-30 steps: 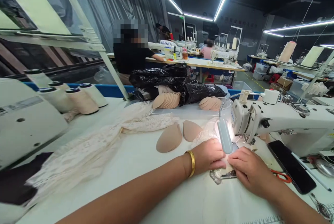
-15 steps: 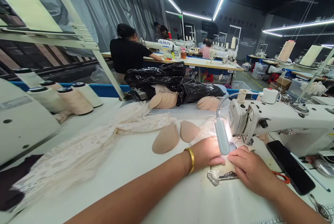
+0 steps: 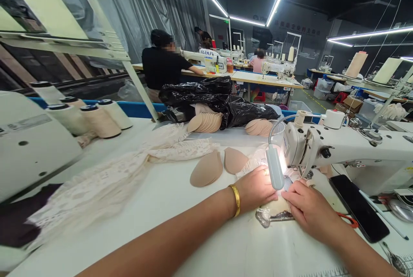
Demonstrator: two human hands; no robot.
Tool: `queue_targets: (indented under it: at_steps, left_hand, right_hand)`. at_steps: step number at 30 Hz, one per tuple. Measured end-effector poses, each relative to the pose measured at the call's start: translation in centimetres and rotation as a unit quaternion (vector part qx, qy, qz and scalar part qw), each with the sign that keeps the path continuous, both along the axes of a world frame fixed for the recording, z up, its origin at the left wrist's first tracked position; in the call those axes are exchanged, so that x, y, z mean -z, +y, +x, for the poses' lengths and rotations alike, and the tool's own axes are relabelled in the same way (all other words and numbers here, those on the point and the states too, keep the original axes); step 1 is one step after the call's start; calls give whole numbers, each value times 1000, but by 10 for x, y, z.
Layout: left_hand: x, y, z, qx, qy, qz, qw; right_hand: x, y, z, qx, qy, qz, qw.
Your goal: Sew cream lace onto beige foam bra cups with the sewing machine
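Note:
Both of my hands are at the needle area of a white sewing machine (image 3: 342, 143), on a piece of pale lace fabric (image 3: 253, 161). My left hand (image 3: 256, 187), with a gold bangle at the wrist, presses and grips the fabric from the left; the lamp partly covers its fingertips. From the right, my right hand (image 3: 309, 206) pinches the near edge, thumb and fingers close together. A grey gooseneck lamp (image 3: 275, 167) shines on the work and hides the needle. Tan bra cup pads (image 3: 207, 170) lie left of the lace.
A long lace piece (image 3: 106, 178) stretches across the left of the table. Stacked pads (image 3: 206, 122) and a black plastic bag (image 3: 238, 109) are at the back. A phone (image 3: 359, 208) and orange-handled tool (image 3: 350, 220) lie right. Thread cones (image 3: 100, 120) stand left. Co-workers sit beyond.
The view has shifted slightly, so the background sits a little further right. My hands stay at the fabric by the needle, the left one nearly unmoved.

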State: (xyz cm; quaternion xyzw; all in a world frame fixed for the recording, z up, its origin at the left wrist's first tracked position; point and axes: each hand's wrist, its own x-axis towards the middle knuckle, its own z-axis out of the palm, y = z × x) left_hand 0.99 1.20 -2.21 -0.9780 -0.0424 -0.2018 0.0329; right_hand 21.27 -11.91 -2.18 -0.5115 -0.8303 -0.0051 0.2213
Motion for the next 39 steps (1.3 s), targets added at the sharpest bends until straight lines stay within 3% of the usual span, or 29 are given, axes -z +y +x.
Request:
queue_targets:
  at_steps: [10,15,21,26,29,31,34,37,39]
  left_hand:
    - [-2,-6,0,-27,-26,-48,998]
    - [-3,0,-1,-11,-17,-9,1000]
    - [-9,4,-3,-55,6,-11,998]
    - [-8,6,0,-73,18,-22,997]
    - [-6,2,-6,-74,8,-24,997]
    - [-6,-10,-18,-68,0,-25,997]
    - [-6,-37,-46,-30,-71,-57,995]
    - [-4,-56,-81,-33,-135,-79,987]
    - [-2,-63,-106,-112,-127,-54,984]
  right_hand:
    - [-2,-1,-1,9,-31,-23,999]
    - [-1,0,-2,21,-35,-35,999]
    - [7,5,-1,30,-33,-20,999]
    - [10,5,3,7,16,-8,1000]
    - [5,0,-2,6,110,-58,992]
    - [0,-4,-14,24,228,-147,962]
    - [-6,-10,-41,47,430,-281,857]
    - [-6,-15,-69,69,583,-304,750]
    - [-2,-19,-83,85,654,-281,697]
